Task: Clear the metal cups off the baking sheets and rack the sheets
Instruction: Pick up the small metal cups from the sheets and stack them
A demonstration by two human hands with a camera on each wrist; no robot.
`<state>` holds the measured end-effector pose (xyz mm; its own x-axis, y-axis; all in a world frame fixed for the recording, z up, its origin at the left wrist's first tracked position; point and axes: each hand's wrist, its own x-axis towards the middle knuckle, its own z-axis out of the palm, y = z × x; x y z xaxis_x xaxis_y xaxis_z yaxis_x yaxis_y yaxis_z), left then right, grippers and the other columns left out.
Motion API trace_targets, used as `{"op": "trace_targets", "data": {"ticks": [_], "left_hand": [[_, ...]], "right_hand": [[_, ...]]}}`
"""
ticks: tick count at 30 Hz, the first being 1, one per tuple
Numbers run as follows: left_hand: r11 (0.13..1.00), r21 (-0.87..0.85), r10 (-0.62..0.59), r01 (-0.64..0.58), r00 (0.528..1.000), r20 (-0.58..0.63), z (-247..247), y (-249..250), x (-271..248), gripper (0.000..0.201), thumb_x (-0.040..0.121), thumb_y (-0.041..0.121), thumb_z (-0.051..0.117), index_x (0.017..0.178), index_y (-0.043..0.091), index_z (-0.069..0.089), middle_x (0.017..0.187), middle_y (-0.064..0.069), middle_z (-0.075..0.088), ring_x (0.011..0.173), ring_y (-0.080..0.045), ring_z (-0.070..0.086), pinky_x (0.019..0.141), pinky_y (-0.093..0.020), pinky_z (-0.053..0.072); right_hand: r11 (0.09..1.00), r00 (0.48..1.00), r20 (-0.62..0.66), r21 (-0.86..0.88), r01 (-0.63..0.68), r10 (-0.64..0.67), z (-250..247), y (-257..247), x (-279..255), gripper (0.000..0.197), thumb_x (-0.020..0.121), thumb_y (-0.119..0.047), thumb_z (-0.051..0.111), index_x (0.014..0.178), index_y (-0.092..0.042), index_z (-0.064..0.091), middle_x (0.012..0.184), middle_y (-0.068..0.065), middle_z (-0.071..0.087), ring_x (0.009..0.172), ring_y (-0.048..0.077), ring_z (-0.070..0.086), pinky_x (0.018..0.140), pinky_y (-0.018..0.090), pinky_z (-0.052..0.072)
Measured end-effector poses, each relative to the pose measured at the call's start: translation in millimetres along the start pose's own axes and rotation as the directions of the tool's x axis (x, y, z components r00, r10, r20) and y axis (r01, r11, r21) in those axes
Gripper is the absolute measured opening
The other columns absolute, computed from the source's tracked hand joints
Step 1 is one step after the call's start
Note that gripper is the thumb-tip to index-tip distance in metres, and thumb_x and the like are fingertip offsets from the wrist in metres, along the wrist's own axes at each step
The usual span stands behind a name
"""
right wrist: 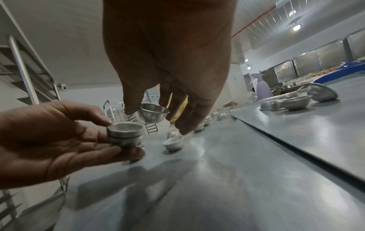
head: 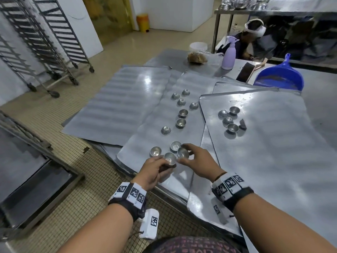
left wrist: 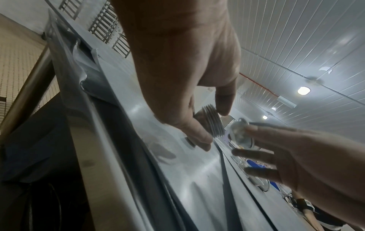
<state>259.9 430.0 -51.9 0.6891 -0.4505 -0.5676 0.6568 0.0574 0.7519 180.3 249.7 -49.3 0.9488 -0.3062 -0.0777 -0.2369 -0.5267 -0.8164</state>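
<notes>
Left hand [head: 155, 168] is gripping a nested stack of cups [right wrist: 125, 134], thumb on the rim, fingers curled underneath. At least four rims are showing in the stack, mouth up, stack axis roughly vertical, slightly tilted. Right hand [head: 198, 161] is pinching a single cup [right wrist: 154, 114] between thumb and fingers, just beside the stack and above the middle sheet [head: 164, 115], mouth tilting toward the stack.

Loose cups on the middle sheet: nine. Two [head: 155, 151] are sitting mouth up right by the hands; seven more are running up the sheet, roughly in a line along its long axis. Some are upside down, e.g. the one at [head: 166, 130]; others are mouth up, e.g. [head: 181, 122].

Right sheet [head: 273, 143] is carrying four cups [head: 228, 117] in a tight cluster, with a small dark block [head: 242, 124] touching the group.

The left sheet [head: 113, 99] is lying beside the middle one, long axes all pointing away from the person. More sheet edges are showing underneath; exact count unclear.

Two wheeled racks [head: 54, 42] are standing on the floor to the left, well apart from the table.
</notes>
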Motion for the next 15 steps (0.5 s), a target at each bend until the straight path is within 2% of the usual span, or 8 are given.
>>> {"op": "trace_targets", "data": {"ticks": [2, 4, 9, 15], "left_hand": [[1.0, 0.023, 0.005, -0.005, 1.0, 0.02, 3.2, 0.0, -1.9, 0.025, 0.091, -0.009, 0.061, 0.116, -0.012, 0.065, 0.119, -0.035, 0.068, 0.114, -0.04, 0.069, 0.089, -0.034, 0.06], [1.0, 0.029, 0.009, -0.01, 0.999, 0.033, 5.2, 1.0, -3.9, 0.026, 0.091, -0.009, 0.06, 0.117, -0.012, 0.065, 0.117, -0.032, 0.07, 0.111, -0.036, 0.071, 0.084, -0.031, 0.063], [1.0, -0.002, 0.02, -0.02, 0.998, 0.063, 3.2, 2.0, -5.3, 0.019, 0.092, -0.011, 0.054, 0.101, -0.004, 0.07, 0.099, -0.023, 0.074, 0.091, -0.025, 0.074, 0.076, -0.03, 0.063], [0.997, -0.063, 0.042, -0.036, 0.994, 0.098, -6.3, 5.8, -8.9, 0.026, 0.095, -0.011, 0.044, 0.103, -0.006, 0.068, 0.082, -0.019, 0.072, 0.067, -0.018, 0.071, 0.068, -0.029, 0.063]], "right_hand": [[0.999, 0.999, 0.002, 0.018, 0.047, -0.047, 0.7, -7.2, 0.2, 0.055, 0.077, -0.042, 0.079, 0.128, -0.035, 0.058, 0.114, -0.012, 0.07, 0.104, 0.005, 0.064, 0.092, 0.029, 0.051], [0.997, 0.997, 0.019, 0.012, 0.074, -0.074, 1.2, -12.2, -0.6, 0.056, 0.078, -0.04, 0.08, 0.129, -0.033, 0.058, 0.116, -0.013, 0.069, 0.106, 0.005, 0.062, 0.093, 0.027, 0.049], [0.994, 0.993, 0.061, -0.035, 0.107, -0.105, 8.6, -15.7, -1.4, 0.06, 0.08, -0.041, 0.079, 0.134, -0.03, 0.055, 0.124, -0.009, 0.067, 0.114, 0.007, 0.061, 0.094, 0.027, 0.05], [0.991, 0.991, 0.093, -0.077, 0.105, -0.098, 18.1, -21.6, 2.4, 0.065, 0.079, -0.044, 0.078, 0.138, -0.03, 0.054, 0.127, -0.007, 0.066, 0.116, 0.009, 0.06, 0.096, 0.03, 0.049]]}}
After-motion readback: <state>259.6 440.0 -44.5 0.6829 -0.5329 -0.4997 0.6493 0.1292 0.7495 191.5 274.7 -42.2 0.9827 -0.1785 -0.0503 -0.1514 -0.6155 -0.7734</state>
